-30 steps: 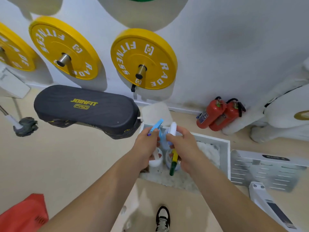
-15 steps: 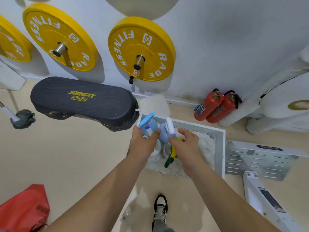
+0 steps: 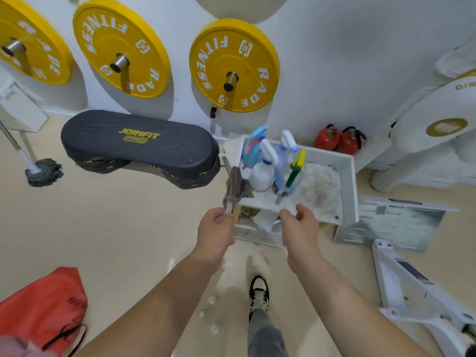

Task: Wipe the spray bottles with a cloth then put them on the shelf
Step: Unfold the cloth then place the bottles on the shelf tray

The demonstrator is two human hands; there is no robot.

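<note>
A: Bottles, where?
B: Four spray bottles (image 3: 262, 173) are standing upright, bunched together on the left part of the white shelf (image 3: 349, 181) top.
A: Cloth?
B: Grey cloth (image 3: 235, 186) is hanging over the shelf's front-left corner, just beside the bottles.
A: Hands?
B: Left hand (image 3: 215, 228) is sitting at the cloth's lower end, fingers curled, tips meeting it. Can't tell if it's actually gripping. Right hand (image 3: 298, 225) is hovering at the shelf's front edge, fingers loosely curled, holding nothing.
</note>
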